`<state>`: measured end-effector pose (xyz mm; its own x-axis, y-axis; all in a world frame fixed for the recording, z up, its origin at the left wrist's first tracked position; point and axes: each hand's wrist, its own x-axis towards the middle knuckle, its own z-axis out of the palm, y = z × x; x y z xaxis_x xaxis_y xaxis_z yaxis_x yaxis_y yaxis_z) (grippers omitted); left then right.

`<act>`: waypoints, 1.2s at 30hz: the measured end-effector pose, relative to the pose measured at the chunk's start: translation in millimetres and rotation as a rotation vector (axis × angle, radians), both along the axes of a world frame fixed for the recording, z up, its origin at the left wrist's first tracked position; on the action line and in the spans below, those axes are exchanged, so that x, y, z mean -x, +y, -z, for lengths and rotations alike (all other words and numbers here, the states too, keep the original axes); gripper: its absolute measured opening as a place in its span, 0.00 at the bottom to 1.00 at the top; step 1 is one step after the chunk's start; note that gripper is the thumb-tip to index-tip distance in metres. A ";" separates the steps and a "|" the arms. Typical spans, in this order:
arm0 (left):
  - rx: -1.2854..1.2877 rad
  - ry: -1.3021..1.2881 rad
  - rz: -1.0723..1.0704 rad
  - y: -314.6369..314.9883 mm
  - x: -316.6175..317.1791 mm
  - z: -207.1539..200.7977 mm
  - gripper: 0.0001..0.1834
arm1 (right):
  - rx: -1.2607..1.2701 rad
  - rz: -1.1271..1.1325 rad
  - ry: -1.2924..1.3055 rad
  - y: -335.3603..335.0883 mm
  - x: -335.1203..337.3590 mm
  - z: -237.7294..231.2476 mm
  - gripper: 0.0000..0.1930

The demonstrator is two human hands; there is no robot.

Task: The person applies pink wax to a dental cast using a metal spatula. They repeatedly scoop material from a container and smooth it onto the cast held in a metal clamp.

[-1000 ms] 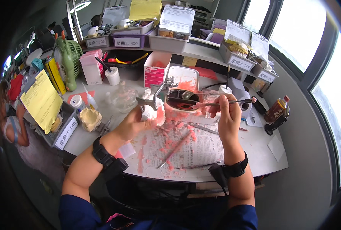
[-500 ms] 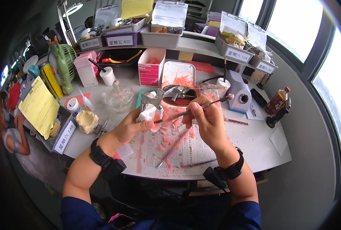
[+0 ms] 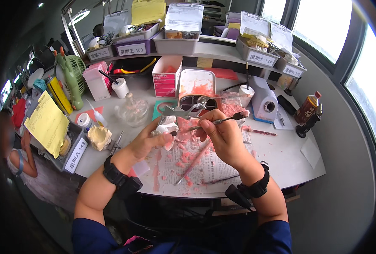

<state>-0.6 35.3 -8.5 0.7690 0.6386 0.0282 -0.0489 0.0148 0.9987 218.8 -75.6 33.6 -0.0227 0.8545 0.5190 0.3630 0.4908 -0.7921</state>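
Note:
My left hand (image 3: 142,142) is closed around a white plaster dental model (image 3: 167,128) with pink wax at its lower edge. A metal dental articulator (image 3: 180,112) extends from the model toward the right. In my right hand (image 3: 222,139) a slim dark wax carver (image 3: 227,120) is pinched between thumb and fingers. One end of the carver reaches the model beside my left thumb; whether it touches cannot be made out. Its other end points right and carries a pinkish lump. Below my hands, pink wax scraps (image 3: 183,160) lie scattered over a newspaper sheet (image 3: 213,167).
A pink-handled tool (image 3: 193,162) rests on the newspaper. Left of my hands stand a glass burner (image 3: 133,112) and a cream dental model (image 3: 99,137). Behind are a wax box (image 3: 167,78) and an open metal tin (image 3: 197,80). A white-blue machine (image 3: 260,101) and a bottle (image 3: 308,108) stand right.
The model and articulator have turned in my left hand, the metal arm now lying flatter. My right hand has shifted slightly left and down with the carver, which lies more level.

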 end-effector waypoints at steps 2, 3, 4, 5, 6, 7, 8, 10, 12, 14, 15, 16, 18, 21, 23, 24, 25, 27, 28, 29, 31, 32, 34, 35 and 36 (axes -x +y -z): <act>0.034 0.006 -0.068 6.8 1.2 11.2 0.30 | -0.092 -0.011 0.084 0.6 -7.7 1.5 0.12; 0.058 -0.025 -0.082 6.0 0.3 11.6 0.31 | -0.136 -0.018 0.125 0.5 -13.0 1.4 0.12; 0.083 -0.056 -0.096 5.1 -0.7 11.6 0.32 | -0.194 0.072 0.118 -2.0 -17.9 -3.0 0.14; 0.107 -0.087 -0.112 5.1 -1.4 11.3 0.33 | -0.179 0.168 0.117 -1.3 -26.2 -4.0 0.14; 0.114 -0.090 -0.107 7.2 -0.5 12.2 0.33 | -0.183 0.250 0.126 3.4 -31.3 -2.9 0.13; 0.121 -0.093 -0.104 11.1 1.5 13.3 0.33 | -0.187 0.330 0.135 9.2 -35.4 -0.2 0.12; 0.127 -0.097 -0.101 13.5 2.9 13.1 0.33 | -0.165 0.403 0.072 14.8 -38.4 4.8 0.12; 0.141 -0.105 -0.168 7.4 -1.0 5.3 0.33 | -0.176 0.410 -0.076 30.4 -48.9 23.4 0.11; 0.125 -0.112 -0.217 3.8 -4.9 1.6 0.34 | -0.174 0.405 -0.170 33.7 -50.5 27.4 0.10; 0.079 -0.118 -0.254 3.3 -4.8 1.1 0.35 | -0.186 0.421 -0.064 26.6 -43.2 18.7 0.10; 0.078 -0.121 -0.232 2.6 -4.6 0.9 0.36 | -0.192 0.429 -0.013 22.5 -39.6 13.3 0.10; 0.078 -0.125 -0.209 2.4 -4.6 1.1 0.37 | -0.247 0.406 0.072 21.6 -39.9 12.0 0.11; 0.044 -0.111 -0.155 4.4 -4.0 3.8 0.41 | -0.198 0.292 0.285 11.1 -31.1 1.5 0.13; 0.093 -0.066 -0.048 10.5 1.8 10.8 0.41 | -0.077 0.103 0.415 8.2 -19.2 3.0 0.13; 0.097 -0.049 -0.023 12.7 3.1 13.4 0.42 | -0.004 0.039 0.474 8.2 -8.0 3.9 0.15; 0.103 -0.038 -0.011 13.4 3.0 14.6 0.43 | 0.028 0.024 0.455 9.0 -6.8 4.8 0.15; 0.108 -0.027 0.000 13.3 2.7 14.9 0.44 | 0.060 0.008 0.435 9.9 -5.9 5.9 0.15; 0.074 -0.100 0.027 5.9 -3.2 9.4 0.44 | 0.092 -0.020 0.458 11.0 -3.5 9.3 0.14; 0.057 -0.137 0.041 1.7 -5.5 5.9 0.44 | 0.107 -0.026 0.448 11.3 -3.3 10.0 0.14; 0.045 -0.135 0.076 -0.4 -5.7 2.8 0.43 | 0.122 -0.033 0.438 11.5 -3.4 10.8 0.14; 0.020 -0.133 0.143 -2.1 -5.9 -3.0 0.43 | 0.119 -0.048 0.407 11.7 -3.8 11.8 0.15; 0.012 -0.131 0.147 -2.0 -6.4 -2.7 0.43 | 0.127 -0.052 0.400 11.6 -3.8 12.0 0.15; -0.004 -0.128 0.154 -1.5 -6.9 -2.0 0.43 | 0.138 -0.059 0.387 12.2 -3.8 12.9 0.15; -0.010 -0.126 0.155 -1.8 -7.0 -1.9 0.44 | 0.141 -0.061 0.382 12.6 -3.9 14.1 0.15; -0.016 -0.124 0.155 -2.2 -7.0 -2.1 0.44 | 0.144 -0.064 0.377 12.9 -3.9 14.8 0.15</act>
